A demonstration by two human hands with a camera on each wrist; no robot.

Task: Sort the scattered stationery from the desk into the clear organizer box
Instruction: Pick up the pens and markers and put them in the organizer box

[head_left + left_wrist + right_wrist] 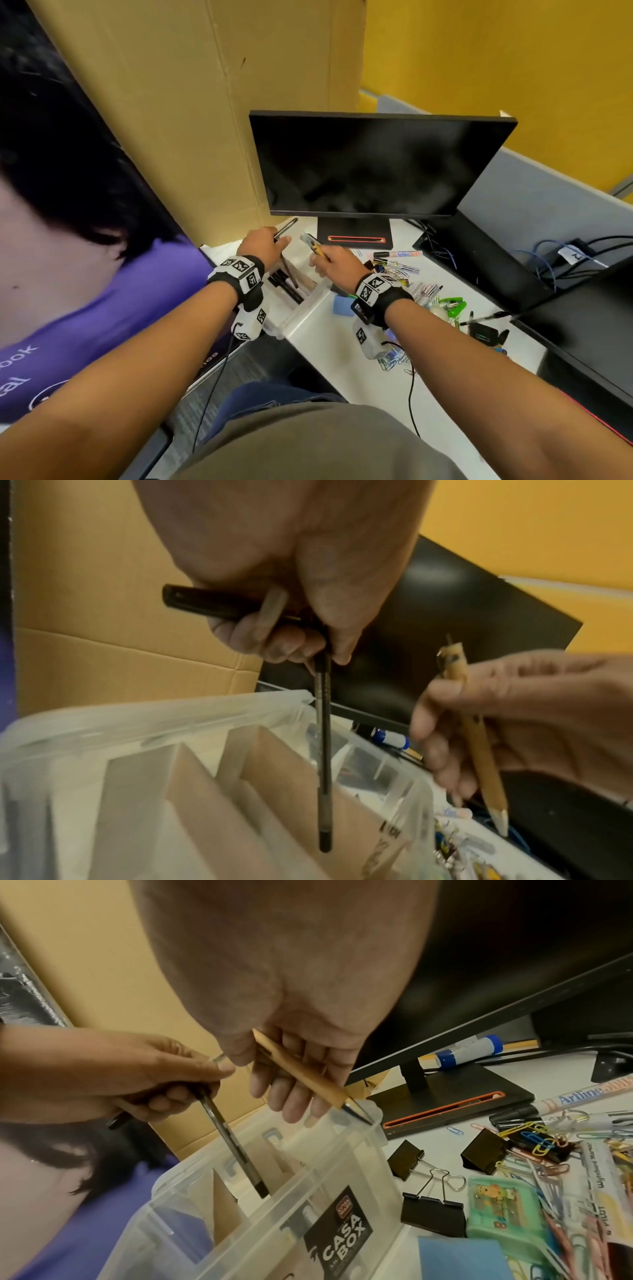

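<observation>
Above the clear plastic organizer box with brown cardboard dividers, at the left edge of the white desk, both hands are held close together without touching. Two dark pens are gripped in the curled fingers of the left hand: a slim black pen is pointed steeply down, its lower end hanging between two dividers, and a thicker black pen is held crosswise, sticking out to the side. A yellow wooden pencil is pinched in the right hand between thumb and fingers – its dark tip lies over the far corner of the box, and whether it touches the rim cannot be told. More dark pens are seen lying in one compartment. Right of the box, the unsorted stationery is spread over the desk – black binder clips, coloured paper clips, a white Artline marker, a green eraser case, a blue sticky-note pad and a green stapler. A dark monitor is stood behind the box, with a blue-capped glue stick beside its base.
</observation>
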